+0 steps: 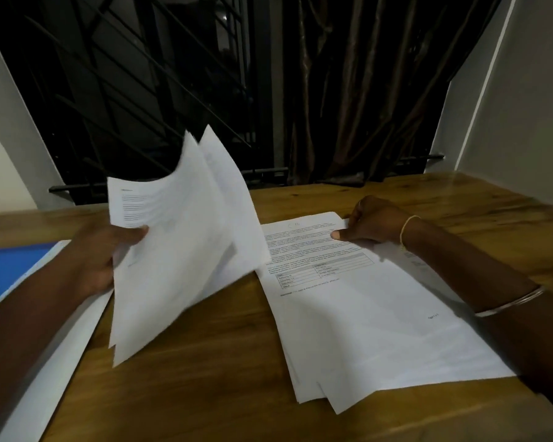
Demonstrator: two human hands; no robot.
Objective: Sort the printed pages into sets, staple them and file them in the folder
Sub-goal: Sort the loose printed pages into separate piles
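My left hand [106,253] grips a sheaf of several printed pages [179,250] by its left edge and holds it raised and fanned above the wooden table [205,362]. The sheets are blurred. A second stack of printed pages [364,320] lies flat on the table at the right, slightly splayed at its near corner. My right hand [371,223] pinches the top sheet of that stack at its far right corner, thumb on the text. A blue folder [7,269] lies at the far left, partly hidden under my left arm. No stapler is in view.
A white sheet or board [55,362] lies along the left side under my left arm, next to the folder. Behind the table are a dark barred window [125,90] and a brown curtain [364,90]. A white wall [530,106] closes the right side.
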